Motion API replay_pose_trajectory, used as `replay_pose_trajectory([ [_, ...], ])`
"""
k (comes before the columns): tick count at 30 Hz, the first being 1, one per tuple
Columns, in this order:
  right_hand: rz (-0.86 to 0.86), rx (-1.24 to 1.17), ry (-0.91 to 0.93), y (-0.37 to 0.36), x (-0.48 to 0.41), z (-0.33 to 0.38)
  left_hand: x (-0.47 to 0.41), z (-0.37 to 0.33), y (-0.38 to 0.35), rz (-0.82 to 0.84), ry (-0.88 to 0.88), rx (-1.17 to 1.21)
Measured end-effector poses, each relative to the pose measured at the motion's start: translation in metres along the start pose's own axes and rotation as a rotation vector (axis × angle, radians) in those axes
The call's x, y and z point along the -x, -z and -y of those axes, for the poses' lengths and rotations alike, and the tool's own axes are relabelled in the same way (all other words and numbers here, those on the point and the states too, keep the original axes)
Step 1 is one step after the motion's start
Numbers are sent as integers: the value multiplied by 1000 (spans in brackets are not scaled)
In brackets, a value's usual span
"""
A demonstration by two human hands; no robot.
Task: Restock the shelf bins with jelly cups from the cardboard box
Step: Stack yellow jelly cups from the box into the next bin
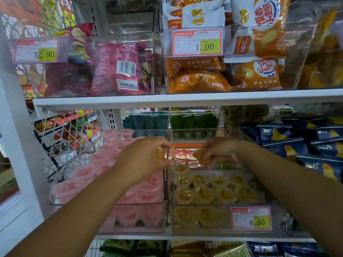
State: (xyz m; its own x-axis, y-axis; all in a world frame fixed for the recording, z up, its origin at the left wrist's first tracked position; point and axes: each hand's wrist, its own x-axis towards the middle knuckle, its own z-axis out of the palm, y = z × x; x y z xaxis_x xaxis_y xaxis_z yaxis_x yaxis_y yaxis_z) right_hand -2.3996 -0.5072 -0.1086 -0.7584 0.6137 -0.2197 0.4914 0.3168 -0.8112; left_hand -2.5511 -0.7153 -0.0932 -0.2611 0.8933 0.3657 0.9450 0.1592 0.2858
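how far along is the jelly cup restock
Done: the pink bin looks nearly full. In hand: the left hand and right hand each hold a yellow jelly cup over the yellow bin. Left: it looks less full; the cardboard box is out of view.

White metal shelf board (185, 100) across the middle, white upright post (16, 127) at left — wire mesh panel (63, 138) beside it. Orange snack packets (198, 80) above, blue packets (284, 145) at right — evenly lit.
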Motion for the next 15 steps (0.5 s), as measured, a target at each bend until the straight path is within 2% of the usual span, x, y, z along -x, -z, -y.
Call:
replay_pose_trajectory([
  [3,-74,138,-109,1,-24,-16,-3,5,-2,40,-3,0],
  [6,-138,420,-94,-9,-46,-26,-6,9,-2,100,23,34],
  [8,-128,496,-68,-18,-53,-32,-6,11,-2,115,39,88],
  [12,-49,434,-109,-20,-51,-38,-8,13,-4,116,24,84],
  [15,-52,378,-102,-17,-51,-41,-9,14,-4,118,18,93],
])
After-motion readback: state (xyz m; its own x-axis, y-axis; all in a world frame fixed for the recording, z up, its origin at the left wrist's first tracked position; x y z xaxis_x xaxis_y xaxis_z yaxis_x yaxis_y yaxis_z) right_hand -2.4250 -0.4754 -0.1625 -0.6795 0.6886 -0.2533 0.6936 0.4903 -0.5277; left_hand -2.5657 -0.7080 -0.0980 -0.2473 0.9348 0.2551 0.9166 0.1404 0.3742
